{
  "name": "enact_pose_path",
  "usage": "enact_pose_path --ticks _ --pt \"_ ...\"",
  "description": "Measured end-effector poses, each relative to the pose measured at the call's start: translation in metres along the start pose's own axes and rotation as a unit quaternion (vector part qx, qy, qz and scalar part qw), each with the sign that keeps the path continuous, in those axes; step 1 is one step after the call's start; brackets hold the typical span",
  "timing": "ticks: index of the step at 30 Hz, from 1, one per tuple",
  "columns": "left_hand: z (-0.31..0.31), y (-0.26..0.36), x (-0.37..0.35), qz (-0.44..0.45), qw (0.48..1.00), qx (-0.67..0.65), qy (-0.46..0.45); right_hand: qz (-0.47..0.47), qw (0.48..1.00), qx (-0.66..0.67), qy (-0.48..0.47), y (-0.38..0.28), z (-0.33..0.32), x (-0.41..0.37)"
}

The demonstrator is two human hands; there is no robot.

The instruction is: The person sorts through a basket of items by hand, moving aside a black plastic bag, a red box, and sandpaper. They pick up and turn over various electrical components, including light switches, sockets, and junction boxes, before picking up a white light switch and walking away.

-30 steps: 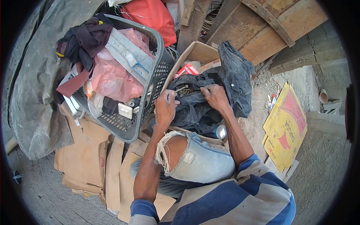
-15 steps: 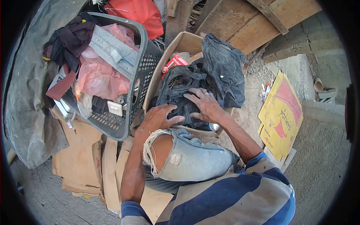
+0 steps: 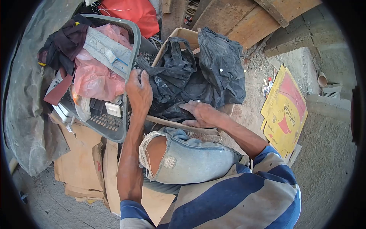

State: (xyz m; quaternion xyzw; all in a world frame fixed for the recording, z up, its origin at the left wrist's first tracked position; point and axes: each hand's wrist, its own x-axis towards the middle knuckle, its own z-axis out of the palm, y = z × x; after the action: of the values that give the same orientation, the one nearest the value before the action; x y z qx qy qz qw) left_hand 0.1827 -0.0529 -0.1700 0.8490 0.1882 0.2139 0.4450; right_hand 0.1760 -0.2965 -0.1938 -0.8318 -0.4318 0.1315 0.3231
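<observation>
- The two hands are well apart from each other, both turned toward the black plastic bag.
- The left hand [image 3: 139,91] is up by the basket's edge, fingers bent, just beside a stretched end of the bag; I can't tell from here whether it has hold of the plastic.
- The right hand [image 3: 206,114] lies low on the bag, its fingers and thumb spread apart over the crumpled plastic, near the box's near edge.
- The black plastic bag [image 3: 171,82] sits bunched in the cardboard box [image 3: 173,124], one big fold of it hanging out over the right side.
- Just this side of the box is the person's knee, in torn, faded jeans [image 3: 202,160], with a blue-and-grey striped shirt [image 3: 225,202] below.
- To the left, close against the box, stands a grey plastic basket [image 3: 133,45], loaded with pink plastic [image 3: 95,82], a pale board [image 3: 105,47], dark cloth [image 3: 68,42] and a white switch plate [image 3: 113,109].
- Flattened cardboard [image 3: 78,156] lies on the floor below the basket, and a dusty plastic sheet [image 3: 32,103] drapes along the far left.
- Behind the basket there's something bright red [image 3: 133,17]; wooden boards [image 3: 228,19] lean behind the box.
- Off to the right, a yellow sheet [image 3: 286,114] printed GARUDA rests near a short piece of pipe [image 3: 322,79].
</observation>
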Motion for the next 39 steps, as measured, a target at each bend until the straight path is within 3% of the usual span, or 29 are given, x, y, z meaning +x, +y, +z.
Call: enact_pose_path --ticks 1,3,4,5,6,8,10,12,14,18,22,26,29,32,33,34,36,37,39 --pt "-0.001 0.005 0.001 -0.033 0.999 -0.005 -0.023 0.004 0.999 -0.035 -0.001 0.02 0.023 -0.014" --pt "-0.002 0.003 -0.002 -0.029 0.998 -0.035 -0.037 0.095 0.991 0.039 -0.089 0.046 0.048 -0.022" --pt "-0.005 0.002 -0.004 -0.029 0.996 -0.063 -0.053 0.091 0.991 0.044 -0.091 0.038 0.038 -0.009" --pt "-0.008 0.002 -0.009 -0.037 0.996 -0.057 -0.053 0.108 0.99 0.085 -0.034 0.033 0.023 0.001" --pt "-0.012 0.009 -0.014 -0.054 0.988 -0.131 -0.061 0.129 0.983 0.127 0.023 0.022 0.008 0.011" --pt "-0.013 0.012 -0.014 -0.058 0.975 -0.207 -0.064 0.125 0.982 0.13 0.049 0.019 -0.009 0.033" --pt "-0.017 0.014 -0.027 0.058 0.975 -0.142 -0.16 0.099 0.989 0.1 0.052 0.022 -0.017 0.05" --pt "-0.023 0.02 -0.032 0.018 0.97 -0.12 -0.211 0.099 0.989 0.099 0.057 0.021 -0.024 0.065" --pt "-0.024 0.019 -0.035 0.077 0.942 0.073 -0.317 0.101 0.988 0.102 0.059 0.014 -0.024 0.073" --pt "0.0 -0.001 -0.049 0.106 0.961 0.116 -0.226 0.068 0.99 0.108 0.061 0.009 -0.019 0.08" --pt "0.0 -0.004 -0.049 0.05 0.977 0.059 -0.201 0.105 0.992 0.072 0.019 0.01 -0.038 0.089" --pt "-0.017 -0.001 -0.058 0.041 0.987 0.06 -0.143 0.085 0.992 0.031 -0.089 0.018 -0.049 0.098" --pt "-0.023 -0.005 -0.068 0.042 0.991 0.064 -0.108 0.065 0.964 0.039 -0.256 0.03 -0.051 0.097" --pt "-0.027 0.0 -0.073 0.046 0.994 0.06 -0.073 0.041 0.958 -0.046 -0.282 0.041 -0.044 0.091" --pt "-0.028 0.003 -0.073 0.037 0.995 0.065 -0.062 0.027 0.974 -0.065 -0.217 0.041 -0.044 0.089" --pt "-0.03 0.001 -0.073 0.037 0.995 0.065 -0.06 0.026 0.973 -0.066 -0.217 0.042 -0.045 0.088" --pt "-0.037 -0.009 -0.074 0.009 0.996 0.028 -0.078 0.033 0.996 0.034 -0.081 0.039 -0.047 0.088" --pt "-0.039 -0.014 -0.077 0.009 0.996 0.029 -0.078 0.078 0.994 0.04 -0.064 0.03 -0.046 0.086" --pt "-0.045 -0.026 -0.085 0.087 0.99 -0.006 -0.111 0.086 0.995 0.022 -0.046 0.02 -0.043 0.087"
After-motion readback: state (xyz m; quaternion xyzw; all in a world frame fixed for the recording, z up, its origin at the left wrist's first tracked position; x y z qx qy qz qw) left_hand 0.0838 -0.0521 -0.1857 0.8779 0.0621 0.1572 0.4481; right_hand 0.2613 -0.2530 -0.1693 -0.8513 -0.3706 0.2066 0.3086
